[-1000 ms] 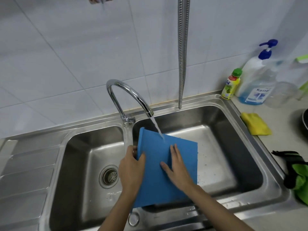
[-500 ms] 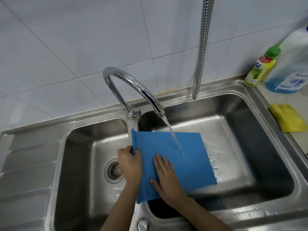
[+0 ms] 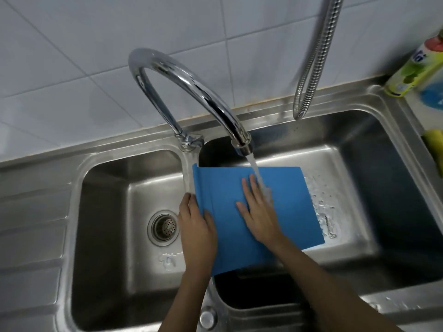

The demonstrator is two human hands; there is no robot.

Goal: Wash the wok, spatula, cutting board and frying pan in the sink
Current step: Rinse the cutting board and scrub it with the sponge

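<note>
Sliding up the blue cutting board (image 3: 282, 212) since a moment ago, the right hand (image 3: 260, 212) lies flat, fingers spread under the tap (image 3: 191, 85) water; the left hand (image 3: 195, 226) grips the board's left edge over the sink (image 3: 359, 144).

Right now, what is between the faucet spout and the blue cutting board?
In the head view, only the running water stream, falling from the faucet spout onto the blue cutting board beside the right hand.

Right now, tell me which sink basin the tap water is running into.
The right basin: the tap spout swings over it and water lands on the blue cutting board there. The left basin, with the drain strainer, gets none.
</note>
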